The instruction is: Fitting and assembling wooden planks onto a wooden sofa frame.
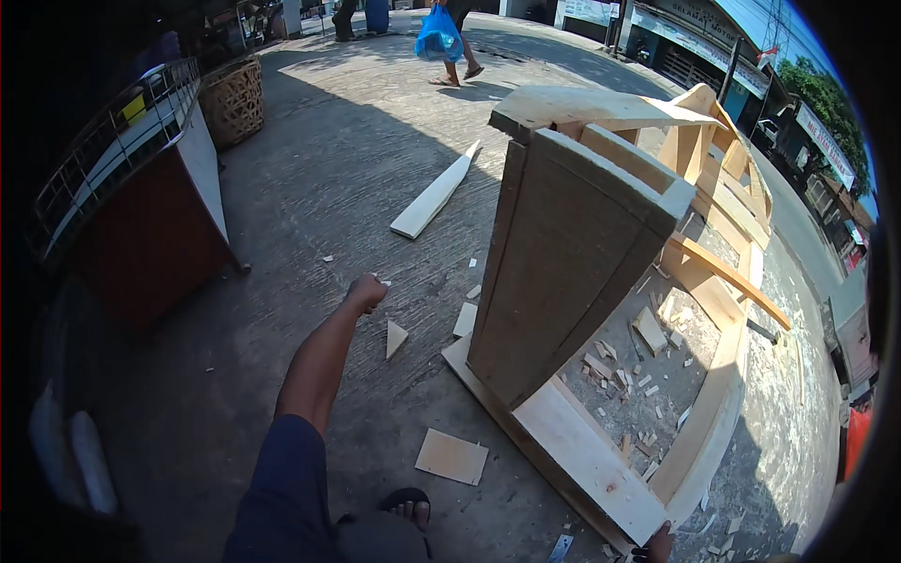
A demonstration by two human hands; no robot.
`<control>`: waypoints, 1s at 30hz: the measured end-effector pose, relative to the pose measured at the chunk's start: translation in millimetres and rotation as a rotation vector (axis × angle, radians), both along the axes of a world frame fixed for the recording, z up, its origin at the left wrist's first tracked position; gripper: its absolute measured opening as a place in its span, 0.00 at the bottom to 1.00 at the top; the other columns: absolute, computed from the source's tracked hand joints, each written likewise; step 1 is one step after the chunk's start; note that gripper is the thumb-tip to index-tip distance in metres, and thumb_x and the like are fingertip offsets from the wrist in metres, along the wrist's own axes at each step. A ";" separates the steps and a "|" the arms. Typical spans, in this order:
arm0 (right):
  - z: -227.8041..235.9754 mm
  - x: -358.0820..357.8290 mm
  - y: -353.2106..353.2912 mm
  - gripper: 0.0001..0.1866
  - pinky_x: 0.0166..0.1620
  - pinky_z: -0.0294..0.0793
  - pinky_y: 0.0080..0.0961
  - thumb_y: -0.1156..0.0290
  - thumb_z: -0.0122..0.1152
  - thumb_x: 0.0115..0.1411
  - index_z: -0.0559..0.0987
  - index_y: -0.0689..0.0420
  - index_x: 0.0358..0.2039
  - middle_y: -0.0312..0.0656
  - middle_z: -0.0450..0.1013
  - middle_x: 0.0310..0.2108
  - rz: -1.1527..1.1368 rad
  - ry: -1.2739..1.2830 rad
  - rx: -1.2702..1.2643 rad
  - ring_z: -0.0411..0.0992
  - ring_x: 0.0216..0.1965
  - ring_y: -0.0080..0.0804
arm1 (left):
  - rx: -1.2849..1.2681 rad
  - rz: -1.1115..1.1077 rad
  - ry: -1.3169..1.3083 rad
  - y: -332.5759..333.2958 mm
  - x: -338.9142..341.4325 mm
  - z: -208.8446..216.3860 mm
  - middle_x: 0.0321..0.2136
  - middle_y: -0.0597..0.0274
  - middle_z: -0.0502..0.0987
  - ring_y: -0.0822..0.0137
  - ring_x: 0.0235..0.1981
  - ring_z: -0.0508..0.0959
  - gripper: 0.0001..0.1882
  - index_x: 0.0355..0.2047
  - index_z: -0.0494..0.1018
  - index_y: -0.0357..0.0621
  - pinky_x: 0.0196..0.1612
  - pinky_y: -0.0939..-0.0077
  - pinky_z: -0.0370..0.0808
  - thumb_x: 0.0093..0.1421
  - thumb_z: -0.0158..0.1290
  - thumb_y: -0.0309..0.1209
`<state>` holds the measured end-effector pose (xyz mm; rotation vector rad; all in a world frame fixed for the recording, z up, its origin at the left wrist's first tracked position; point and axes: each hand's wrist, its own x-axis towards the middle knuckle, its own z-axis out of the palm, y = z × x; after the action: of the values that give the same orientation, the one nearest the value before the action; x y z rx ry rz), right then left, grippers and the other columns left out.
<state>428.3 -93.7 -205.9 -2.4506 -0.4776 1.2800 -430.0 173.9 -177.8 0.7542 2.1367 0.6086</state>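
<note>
My left hand (367,294) is stretched out over the concrete, its fingers closed. A small whitish bit shows at the fingers, too small to name. At the lower edge, my right hand (661,543) is partly cut off and grips the near corner of a large wooden frame (591,460). This frame of pale boards lies on the ground, with a tall boxed panel (572,253) rising from its left side. Below my left hand lies a triangular wood offcut (396,339). Farther off is a long pointed board (436,195).
A rectangular wood piece (451,456) lies near my sandalled foot (413,507). Wood scraps (619,375) litter the ground inside the frame. To the left stand a red-brown cabinet (141,235) and a woven basket (232,101). A person carrying a blue bag (438,38) walks at the far side.
</note>
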 end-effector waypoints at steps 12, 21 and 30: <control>114.1 -279.3 130.2 0.56 0.66 0.53 0.48 0.52 0.72 0.49 0.49 0.65 0.67 0.65 0.47 0.66 1.343 -0.236 -0.137 0.48 0.66 0.63 | 0.226 -0.186 0.528 153.5 -23.9 -105.4 0.68 0.47 0.48 0.46 0.67 0.53 0.46 0.65 0.53 0.45 0.63 0.51 0.62 0.52 0.63 0.48; 62.4 -245.8 92.4 0.42 0.47 0.66 0.55 0.47 0.69 0.48 0.67 0.68 0.52 0.69 0.68 0.45 1.346 -0.344 -0.314 0.67 0.46 0.68 | 0.093 0.115 0.533 219.7 -37.7 -112.7 0.70 0.56 0.45 0.51 0.67 0.52 0.55 0.69 0.49 0.68 0.60 0.44 0.55 0.43 0.65 0.58; 82.3 -277.4 108.5 0.39 0.44 0.66 0.56 0.47 0.69 0.48 0.71 0.69 0.47 0.69 0.71 0.38 1.341 -0.301 -0.276 0.69 0.41 0.69 | 0.392 0.221 0.647 203.3 -41.1 -148.4 0.55 0.54 0.65 0.52 0.60 0.61 0.41 0.58 0.70 0.58 0.57 0.50 0.60 0.45 0.63 0.58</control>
<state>150.9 14.8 -123.5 -2.4709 -2.4212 1.3516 -471.2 377.2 -326.2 1.0383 2.7575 1.0274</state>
